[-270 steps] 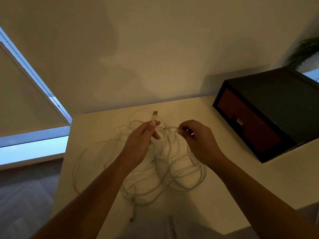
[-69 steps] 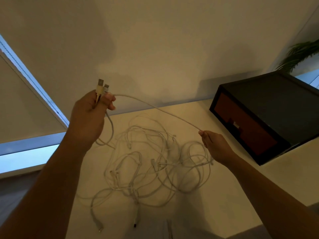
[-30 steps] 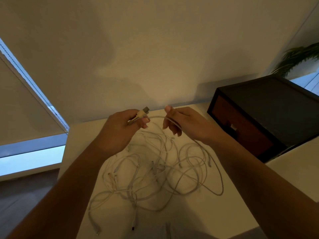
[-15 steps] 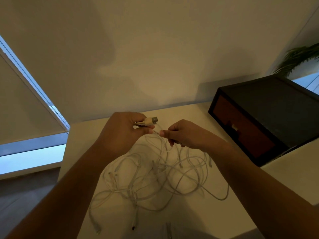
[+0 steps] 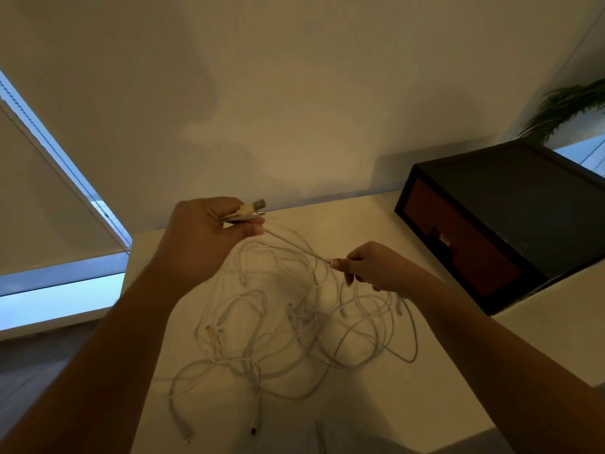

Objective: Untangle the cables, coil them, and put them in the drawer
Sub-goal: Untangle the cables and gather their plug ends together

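Since half a second ago the hands have drawn apart: the right hand [image 5: 376, 268] has slid down and away along the held cable [image 5: 294, 245], which now runs straight and taut between them. Its end appears to be among the connectors [image 5: 253, 212] gripped in the left hand [image 5: 209, 237], clamped between thumb and curled fingers above the far side of the heap. The right hand pinches the same cable between thumb and forefinger, with the other fingers curled. The remainder, the tangle [image 5: 294, 329] of white cables, lies loose on the table [image 5: 442, 404] below and between the forearms. Its loops cross, several small plugs show, and nothing is coiled. The drawer unit [image 5: 510, 217] stands to the right, well apart from the heap, with its reddish drawer front [image 5: 458, 250] closed. Judged risk: the held cable seems to pass from the right hand back into the heap, so further pulling could cinch a crossing into a knot or drag the whole heap toward the table edge. A hard tug could also strain the plug joint. Not determinable: how many cables make up the heap, how many connectors the left hand holds, and where the held cable runs beyond the right hand. The light is dim, and the near table edge is cut off by the frame.
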`<state>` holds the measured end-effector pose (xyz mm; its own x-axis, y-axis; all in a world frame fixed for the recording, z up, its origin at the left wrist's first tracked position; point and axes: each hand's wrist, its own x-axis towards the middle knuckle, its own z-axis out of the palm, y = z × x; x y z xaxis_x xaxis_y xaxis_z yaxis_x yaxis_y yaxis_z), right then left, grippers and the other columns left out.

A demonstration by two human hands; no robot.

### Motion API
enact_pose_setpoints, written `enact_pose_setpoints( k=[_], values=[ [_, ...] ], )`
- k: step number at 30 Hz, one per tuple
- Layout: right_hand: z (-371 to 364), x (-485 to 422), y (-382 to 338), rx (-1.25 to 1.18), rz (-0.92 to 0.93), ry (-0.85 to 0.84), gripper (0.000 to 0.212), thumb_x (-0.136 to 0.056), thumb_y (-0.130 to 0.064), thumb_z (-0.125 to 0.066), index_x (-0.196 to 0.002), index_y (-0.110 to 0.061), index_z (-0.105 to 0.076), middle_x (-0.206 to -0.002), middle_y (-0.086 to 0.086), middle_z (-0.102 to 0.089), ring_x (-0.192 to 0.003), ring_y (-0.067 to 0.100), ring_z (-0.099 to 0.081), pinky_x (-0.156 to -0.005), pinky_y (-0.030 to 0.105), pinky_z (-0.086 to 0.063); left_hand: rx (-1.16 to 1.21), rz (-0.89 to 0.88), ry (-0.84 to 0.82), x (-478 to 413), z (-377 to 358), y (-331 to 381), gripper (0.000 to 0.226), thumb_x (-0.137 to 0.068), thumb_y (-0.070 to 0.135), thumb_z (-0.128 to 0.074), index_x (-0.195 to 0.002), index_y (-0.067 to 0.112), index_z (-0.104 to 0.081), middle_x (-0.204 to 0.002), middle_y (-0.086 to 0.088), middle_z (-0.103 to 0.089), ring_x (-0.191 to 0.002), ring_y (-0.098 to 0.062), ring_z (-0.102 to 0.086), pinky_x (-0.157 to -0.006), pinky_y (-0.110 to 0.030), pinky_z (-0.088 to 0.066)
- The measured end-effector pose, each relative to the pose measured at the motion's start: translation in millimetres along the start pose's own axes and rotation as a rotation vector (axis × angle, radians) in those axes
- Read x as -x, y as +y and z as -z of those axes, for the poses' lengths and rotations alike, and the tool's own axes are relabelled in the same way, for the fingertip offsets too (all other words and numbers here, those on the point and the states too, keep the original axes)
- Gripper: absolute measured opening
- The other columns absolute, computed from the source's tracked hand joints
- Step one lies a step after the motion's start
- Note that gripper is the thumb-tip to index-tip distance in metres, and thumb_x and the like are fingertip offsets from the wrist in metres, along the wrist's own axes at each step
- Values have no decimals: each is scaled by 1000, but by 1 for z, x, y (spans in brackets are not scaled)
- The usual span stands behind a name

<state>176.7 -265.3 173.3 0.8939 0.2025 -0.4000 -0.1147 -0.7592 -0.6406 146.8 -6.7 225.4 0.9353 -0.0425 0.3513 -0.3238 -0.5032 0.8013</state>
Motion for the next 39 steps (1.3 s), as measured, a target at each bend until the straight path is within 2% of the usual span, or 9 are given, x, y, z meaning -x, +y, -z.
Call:
enact_pose_setpoints(
  k=[8, 13, 16, 21, 26, 29, 31, 35, 39],
  values=[
    [11, -3, 47, 100, -124, 121, 49, -84, -56, -58, -64, -12, -65, -58, 4, -51, -50, 16, -44, -49, 25, -32, -50, 48, 93, 0, 14, -11, 26, -73, 9, -79, -76, 33, -69, -70, 34, -65, -73, 14, -60, -71, -1, -40],
    [11, 2, 48, 230, -97, 227, 50, -88, -56, -53, -70, -11, -65, -59, 2, -56, -51, 14, -48, -48, 26, -33, -90, 111, 25, -2, 18, -25, 29, -75, 14, -78, -67, 42, -72, -75, 30, -68, -76, 12, -61, -77, -6, -42],
    [16, 10, 43, 180, -20, 240, 46, -88, -51, -55, -69, -11, -65, -60, 4, -54, -53, 15, -47, -50, 27, -34, -94, 169, 12, -4, 32, -34, 26, -76, 18, -78, -77, 44, -73, -88, 23, -72, -88, 7, -63, -90, -17, -45],
    [19, 28, 10, 147, 207, 294, 45, -86, -49, -58, -64, -10, -63, -52, -2, -50, -48, 12, -44, -47, 24, -32, -107, 127, 43, -3, 19, -15, 25, -76, 17, -78, -96, 31, -71, -95, 28, -67, -88, 23, -56, -82, 3, -35],
    [21, 42, -35, -17, 420, 247, 40, -87, -41, -62, -63, -9, -65, -45, -7, -45, -42, 6, -37, -46, 18, -27, 76, 39, -199, 10, -33, 19, 33, -70, 29, -78, -102, 25, -72, -98, 22, -70, -96, 13, -60, -87, -7, -41],
    [24, 47, -50, -84, 480, 238, 40, -87, -44, -59, -65, -11, -66, -58, 9, -54, -54, 23, -44, -55, 28, -33, 55, 62, -294, 11, -44, 25, 5, -81, 27, -73, -85, 24, -72, -72, 26, -66, -68, 12, -58, -65, -6, -40],
    [25, 49, -53, -73, 491, 230, 39, -89, -45, -55, -66, -16, -66, -63, 11, -56, -62, 29, -49, -57, 32, -36, 20, 50, -257, 10, -44, 25, 19, -87, 25, -66, -68, 22, -65, -58, 22, -61, -54, 7, -52, -54, -8, -35],
    [20, 47, -43, -20, 503, 218, 34, -94, -38, -52, -73, -15, -65, -55, -5, -45, -51, 7, -41, -50, 20, -32, -14, 28, -188, 5, -35, 25, 20, -90, 25, -62, -73, 13, -66, -56, 13, -60, -55, 0, -54, -55, -11, -37],
    [10, 34, -24, 103, 431, 274, 36, -98, -36, -44, -79, -12, -63, -52, -8, -46, -46, 6, -41, -45, 16, -29, -108, -1, -135, 1, -20, 23, 19, -89, 24, -63, -78, 10, -68, -55, 12, -59, -52, 1, -54, -53, -10, -36]
  ],
)
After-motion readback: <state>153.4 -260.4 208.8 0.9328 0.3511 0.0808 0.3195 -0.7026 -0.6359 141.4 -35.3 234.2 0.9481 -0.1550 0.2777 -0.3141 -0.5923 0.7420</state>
